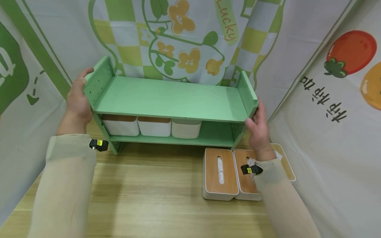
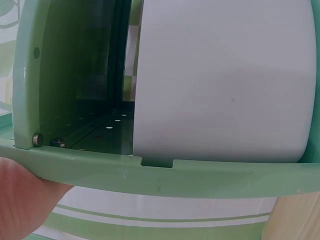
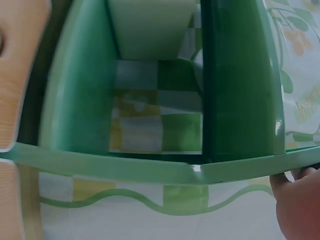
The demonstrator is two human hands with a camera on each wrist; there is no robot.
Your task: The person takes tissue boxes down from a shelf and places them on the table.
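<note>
A green two-tier shelf (image 1: 175,99) stands against the patterned cloth. My left hand (image 1: 78,99) holds its left side panel from outside, fingers reaching up towards the top edge. At the other end, my right hand (image 1: 259,127) grips the right side panel, thumb near the front edge and fingers on the outer face. On the lower tier sit a white box (image 1: 121,128), a second white box (image 1: 154,129) and a cream box (image 1: 186,130), side by side towards the left. In the right wrist view, the fingers (image 3: 295,192) meet the panel's outer edge; part of that hand is out of frame.
In front of the shelf's right end, a wood-topped tissue box (image 1: 221,170) stands beside another tissue box (image 1: 242,165), partly covered by my right arm. A third, light-topped box (image 1: 285,162) is behind that wrist. All are on the wooden table (image 1: 148,198); cloth walls (image 1: 321,138) enclose it.
</note>
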